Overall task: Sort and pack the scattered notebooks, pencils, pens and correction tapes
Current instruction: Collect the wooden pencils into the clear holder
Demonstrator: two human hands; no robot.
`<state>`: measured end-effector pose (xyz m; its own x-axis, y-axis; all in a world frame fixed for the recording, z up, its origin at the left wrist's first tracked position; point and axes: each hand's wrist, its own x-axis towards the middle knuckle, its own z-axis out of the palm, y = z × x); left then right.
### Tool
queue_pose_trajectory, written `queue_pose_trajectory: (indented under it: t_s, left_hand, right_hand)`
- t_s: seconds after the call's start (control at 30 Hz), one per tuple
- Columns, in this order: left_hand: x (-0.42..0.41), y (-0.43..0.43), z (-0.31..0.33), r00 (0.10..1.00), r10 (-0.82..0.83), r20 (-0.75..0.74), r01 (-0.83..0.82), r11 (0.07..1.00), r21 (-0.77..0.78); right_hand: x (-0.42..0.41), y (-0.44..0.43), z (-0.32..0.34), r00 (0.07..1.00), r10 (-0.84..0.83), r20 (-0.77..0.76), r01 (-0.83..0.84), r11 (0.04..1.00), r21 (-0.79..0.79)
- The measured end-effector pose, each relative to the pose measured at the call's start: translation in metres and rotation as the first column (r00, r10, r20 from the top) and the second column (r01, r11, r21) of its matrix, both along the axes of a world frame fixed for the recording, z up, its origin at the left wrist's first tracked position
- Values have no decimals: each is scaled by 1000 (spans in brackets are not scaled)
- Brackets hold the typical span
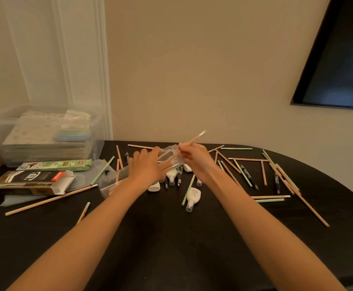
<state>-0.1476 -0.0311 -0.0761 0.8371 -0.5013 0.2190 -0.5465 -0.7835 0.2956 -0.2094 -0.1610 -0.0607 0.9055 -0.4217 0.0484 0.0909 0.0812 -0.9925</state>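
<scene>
My left hand [148,164] grips a clear plastic sleeve [170,157] that holds several tan pencils, raised a little over the dark table [171,238]. My right hand [194,157] pinches one tan pencil [195,138] whose eraser end points up and right, its lower end at the sleeve's mouth. Tan and green pencils [244,175] lie scattered over the table, with black pens [277,182] among them. White correction tapes [193,198] lie below my hands. Notebooks sit stacked in a clear bin [45,135] at the back left.
Two open cardboard boxes, a green one [55,165] and a black one [30,182], lie in front of the bin. Another clear sleeve [112,181] lies left of my left wrist. A dark screen [339,59] hangs on the wall at right. The table's rounded edge curves at right.
</scene>
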Motion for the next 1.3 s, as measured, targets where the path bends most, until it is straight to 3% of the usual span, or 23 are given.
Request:
queue_pose_trajectory:
  t_s: [0.07, 0.17, 0.3, 0.43, 0.53, 0.6, 0.7, 0.83, 0.93, 1.07, 1.2, 1.3]
  left_hand:
    - [2, 2, -2, 1000, 17, -18, -16, 1000, 16]
    - [4, 1, -3, 999, 32, -42, -33, 999, -12]
    - [5, -7, -2, 999, 33, -19, -33, 999, -5]
    - [10, -17, -2, 1000, 25, -1, -25, 999, 27]
    - [14, -32, -2, 999, 32, 11, -33, 998, 61]
    - [17, -43, -3, 999, 36, 31, -38, 997, 71]
    - [23, -61, -2, 999, 24, 45, -26, 998, 50]
    - [31, -89, -6, 1000, -10, 15, 8, 997, 77]
    - [34, -110, -10, 1000, -20, 1, 20, 994, 107]
    - [40, -134, -11, 1000, -20, 9, 19, 990, 137]
    - [49, -152, -10, 999, -30, 27, 26, 989, 146]
    - [57, -162, -10, 999, -39, 32, 33, 988, 153]
  right_hand:
    - [-1, 1, 4, 999, -9, -47, 6, 999, -53]
    - [-3, -6, 8, 982, -181, -56, 175, 980, -96]
    - [-6, -6, 2, 975, 73, -210, -133, 949, -286]
    - [-11, -27, 1, 984, 129, -124, -145, 981, -128]
    - [-9, -51, -4, 998, -54, -41, 53, 999, -9]
    - [-7, -73, -10, 969, -237, -76, 237, 971, -1]
    - [-6, -116, -21, 852, -453, -263, 397, 885, -242]
    - [1, -169, -54, 641, -613, -462, 250, 735, -630]
    - [6, -184, -73, 590, -661, -464, 81, 620, -780]
    - [12, -193, -87, 568, -695, -441, -39, 512, -858]
    - [21, -200, -84, 547, -665, -510, -201, 487, -850]
    - [37, -204, -76, 587, -657, -472, -98, 521, -848]
